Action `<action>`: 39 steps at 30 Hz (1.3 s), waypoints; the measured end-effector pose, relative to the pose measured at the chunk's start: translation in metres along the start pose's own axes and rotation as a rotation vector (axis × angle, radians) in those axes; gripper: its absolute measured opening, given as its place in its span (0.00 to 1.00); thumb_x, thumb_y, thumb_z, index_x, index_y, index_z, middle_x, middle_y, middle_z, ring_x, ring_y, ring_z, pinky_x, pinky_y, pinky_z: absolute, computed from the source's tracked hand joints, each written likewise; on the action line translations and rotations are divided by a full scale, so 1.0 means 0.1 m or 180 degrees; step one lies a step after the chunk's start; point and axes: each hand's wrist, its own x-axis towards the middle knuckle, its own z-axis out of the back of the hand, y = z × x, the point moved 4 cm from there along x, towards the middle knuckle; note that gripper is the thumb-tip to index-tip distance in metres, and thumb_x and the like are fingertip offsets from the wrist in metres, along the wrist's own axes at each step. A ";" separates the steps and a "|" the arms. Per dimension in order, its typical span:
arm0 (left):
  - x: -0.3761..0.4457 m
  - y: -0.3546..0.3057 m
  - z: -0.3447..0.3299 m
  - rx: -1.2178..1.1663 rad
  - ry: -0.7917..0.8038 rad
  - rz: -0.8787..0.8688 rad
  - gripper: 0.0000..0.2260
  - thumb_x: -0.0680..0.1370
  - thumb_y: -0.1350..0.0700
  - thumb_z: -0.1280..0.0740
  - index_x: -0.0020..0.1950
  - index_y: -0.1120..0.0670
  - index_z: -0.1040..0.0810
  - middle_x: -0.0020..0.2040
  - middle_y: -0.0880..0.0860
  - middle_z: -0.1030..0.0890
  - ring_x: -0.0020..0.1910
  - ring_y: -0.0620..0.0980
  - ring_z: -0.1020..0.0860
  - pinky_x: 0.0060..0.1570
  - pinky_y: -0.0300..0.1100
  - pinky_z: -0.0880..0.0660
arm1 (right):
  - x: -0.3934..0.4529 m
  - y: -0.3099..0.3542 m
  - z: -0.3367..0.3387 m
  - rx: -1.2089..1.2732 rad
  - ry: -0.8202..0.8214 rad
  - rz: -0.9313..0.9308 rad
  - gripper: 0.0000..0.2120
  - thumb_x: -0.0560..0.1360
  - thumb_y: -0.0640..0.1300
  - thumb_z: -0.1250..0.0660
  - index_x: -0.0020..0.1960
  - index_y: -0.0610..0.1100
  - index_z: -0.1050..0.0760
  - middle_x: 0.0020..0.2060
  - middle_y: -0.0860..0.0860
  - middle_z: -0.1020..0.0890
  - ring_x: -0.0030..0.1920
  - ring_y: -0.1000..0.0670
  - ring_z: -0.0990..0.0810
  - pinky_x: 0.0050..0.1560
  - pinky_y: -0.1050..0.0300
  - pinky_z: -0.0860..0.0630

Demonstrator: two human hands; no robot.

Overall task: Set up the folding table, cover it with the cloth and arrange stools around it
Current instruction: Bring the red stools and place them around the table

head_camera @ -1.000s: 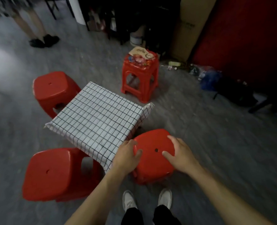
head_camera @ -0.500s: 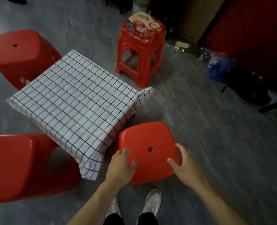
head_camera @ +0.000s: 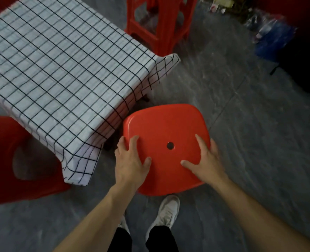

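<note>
**Both hands flat on the near red stool, table covered**

Nearest, 6 o'clock: two white sneakers (head_camera: 168, 211) on the grey floor (head_camera: 259, 142), dark trouser legs above them.

Left hand (head_camera: 130, 164) rests on the 8 o'clock side of the near stool's seat (head_camera: 165, 124), fingers spread, thumb lying on the top. Right hand (head_camera: 205, 160) rests on the 4 o'clock side, fingers spread, outer fingers reaching the seat edge. Neither hand is clamped; both lie palm-down on the seat, well apart, with the seat's centre hole (head_camera: 170, 145) between them.

Stool sits just beside the table's near-right corner; seat edge at 10 o'clock is close to the hanging cloth, contact can't be confirmed.

Checked cloth (head_camera: 59, 70), white with a black grid, covers the whole table top at 10–11 o'clock and drapes over the edges. A dark table leg (head_camera: 146, 98) shows under the hem.

Second red stool (head_camera: 14, 160) at 8–9 o'clock, partly under the cloth's near corner. Third, taller red stool (head_camera: 156, 24) at 12 o'clock, just beyond the table's far-right corner.

Far, 1–2 o'clock: blue plastic bag (head_camera: 270, 35) and blurred litter by the wall. No writing readable anywhere.
</note>
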 end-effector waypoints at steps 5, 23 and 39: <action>0.07 0.04 -0.02 -0.0198 0.0067 0.0254 0.38 0.71 0.43 0.27 0.72 0.35 0.48 0.68 0.58 0.33 0.61 0.60 0.28 0.57 0.59 0.25 | 0.20 -0.03 -0.02 0.0107 -0.0098 0.0079 0.62 0.59 0.59 0.19 0.78 0.62 0.60 0.78 0.41 0.54 0.78 0.41 0.51 0.77 0.42 0.45; 0.95 -0.71 0.03 0.0843 0.1114 -0.1030 0.40 0.71 0.40 0.27 0.77 0.41 0.45 0.75 0.60 0.39 0.71 0.62 0.38 0.68 0.59 0.34 | -0.27 -0.34 -0.16 0.0932 -0.0567 -0.0607 0.57 0.61 0.63 0.22 0.77 0.65 0.58 0.70 0.42 0.44 0.70 0.42 0.40 0.67 0.43 0.32; 0.59 -0.63 -0.14 0.1109 0.0761 -0.0823 0.44 0.74 0.41 0.30 0.77 0.35 0.59 0.76 0.60 0.49 0.71 0.65 0.40 0.67 0.61 0.35 | -0.05 -0.34 -0.04 0.1112 -0.0612 -0.0558 0.57 0.61 0.61 0.20 0.77 0.65 0.55 0.73 0.41 0.46 0.73 0.40 0.40 0.71 0.42 0.34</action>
